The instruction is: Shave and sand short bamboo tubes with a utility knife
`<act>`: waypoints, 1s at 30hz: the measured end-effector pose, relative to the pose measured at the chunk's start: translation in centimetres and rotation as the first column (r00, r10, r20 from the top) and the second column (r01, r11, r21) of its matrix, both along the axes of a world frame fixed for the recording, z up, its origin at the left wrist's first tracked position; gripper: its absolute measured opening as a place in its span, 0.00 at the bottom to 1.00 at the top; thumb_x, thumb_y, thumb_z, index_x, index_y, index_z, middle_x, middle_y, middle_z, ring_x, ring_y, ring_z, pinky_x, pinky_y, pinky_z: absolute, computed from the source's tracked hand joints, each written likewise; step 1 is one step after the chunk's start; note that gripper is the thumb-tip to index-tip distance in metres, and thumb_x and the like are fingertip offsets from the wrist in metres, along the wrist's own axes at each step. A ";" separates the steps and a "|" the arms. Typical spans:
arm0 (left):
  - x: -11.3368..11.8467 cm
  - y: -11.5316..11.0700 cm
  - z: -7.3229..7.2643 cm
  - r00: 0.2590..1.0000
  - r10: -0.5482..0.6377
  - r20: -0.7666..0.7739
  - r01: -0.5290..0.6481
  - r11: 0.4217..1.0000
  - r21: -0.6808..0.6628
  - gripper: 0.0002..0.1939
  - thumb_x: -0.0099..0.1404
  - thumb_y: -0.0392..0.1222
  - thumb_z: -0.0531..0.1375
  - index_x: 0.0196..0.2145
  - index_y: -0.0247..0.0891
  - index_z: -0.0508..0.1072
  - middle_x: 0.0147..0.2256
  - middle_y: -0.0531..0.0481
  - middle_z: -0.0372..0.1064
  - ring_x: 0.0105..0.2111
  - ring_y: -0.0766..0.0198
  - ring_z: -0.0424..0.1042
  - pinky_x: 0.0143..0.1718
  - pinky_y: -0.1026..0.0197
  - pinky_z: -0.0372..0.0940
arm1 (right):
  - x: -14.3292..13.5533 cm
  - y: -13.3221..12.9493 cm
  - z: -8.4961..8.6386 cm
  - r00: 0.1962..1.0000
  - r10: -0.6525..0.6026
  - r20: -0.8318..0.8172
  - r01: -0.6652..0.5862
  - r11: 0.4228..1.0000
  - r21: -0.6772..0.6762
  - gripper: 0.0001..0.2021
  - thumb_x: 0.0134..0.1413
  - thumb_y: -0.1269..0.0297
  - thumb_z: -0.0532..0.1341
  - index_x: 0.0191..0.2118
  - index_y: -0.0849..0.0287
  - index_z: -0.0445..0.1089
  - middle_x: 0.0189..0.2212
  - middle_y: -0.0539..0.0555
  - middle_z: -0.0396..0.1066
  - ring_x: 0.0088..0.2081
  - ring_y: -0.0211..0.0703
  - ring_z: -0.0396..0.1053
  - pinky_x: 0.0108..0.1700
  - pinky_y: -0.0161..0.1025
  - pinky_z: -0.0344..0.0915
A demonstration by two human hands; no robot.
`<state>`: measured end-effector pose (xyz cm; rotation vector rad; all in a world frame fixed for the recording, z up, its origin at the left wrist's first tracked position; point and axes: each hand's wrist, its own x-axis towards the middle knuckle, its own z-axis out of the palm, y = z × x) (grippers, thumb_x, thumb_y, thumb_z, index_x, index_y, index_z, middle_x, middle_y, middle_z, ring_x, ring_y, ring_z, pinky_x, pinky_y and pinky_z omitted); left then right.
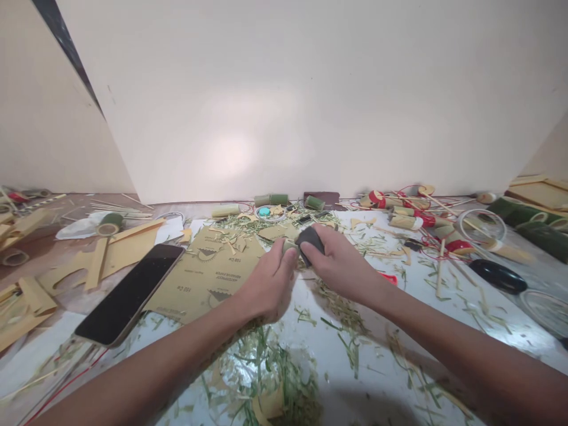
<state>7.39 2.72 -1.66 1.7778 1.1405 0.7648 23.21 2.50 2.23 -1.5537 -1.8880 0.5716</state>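
Left hand (266, 281) closed around a small pale bamboo piece (289, 245), only its far end showing past the fingers. Right hand (339, 263) gripping a dark grey pad (310, 239), pressed against that piece just to its right. Both held low over the white tabletop (390, 355), at the middle of the scene. Green shavings (261, 361) heaped near, under the forearms. Sandpaper sheets (208, 275) lying left of the hands, a dark phone (131, 293) farther left. Bamboo tubes (270, 200) along the far edge.
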 end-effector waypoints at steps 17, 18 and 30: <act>0.0 0.1 0.3 0.987 -0.037 -0.157 0.052 0.994 0.095 0.19 0.72 0.55 0.43 0.47 0.39 0.61 0.38 0.45 0.69 0.39 0.53 0.68 0.40 0.54 0.60 | 0.6 -0.2 0.3 0.999 0.039 0.026 -0.038 0.999 -0.025 0.10 0.60 0.63 0.51 0.27 0.54 0.52 0.24 0.46 0.58 0.26 0.40 0.56 0.28 0.38 0.53; 0.0 0.0 0.3 0.986 -0.052 -0.161 0.068 0.993 0.094 0.20 0.71 0.56 0.43 0.49 0.39 0.61 0.39 0.44 0.69 0.40 0.52 0.68 0.41 0.53 0.60 | 0.7 -0.1 0.3 0.999 0.041 0.027 -0.040 0.999 -0.028 0.10 0.60 0.63 0.51 0.27 0.54 0.52 0.24 0.46 0.58 0.26 0.40 0.56 0.28 0.38 0.53; -0.1 0.1 0.5 0.989 -0.114 -0.093 0.119 0.992 0.047 0.25 0.70 0.57 0.45 0.55 0.37 0.62 0.46 0.41 0.69 0.45 0.50 0.67 0.44 0.52 0.60 | 1.1 0.7 1.0 0.988 0.124 0.087 -0.124 0.992 -0.004 0.09 0.61 0.63 0.51 0.29 0.55 0.54 0.26 0.48 0.61 0.29 0.41 0.59 0.31 0.39 0.55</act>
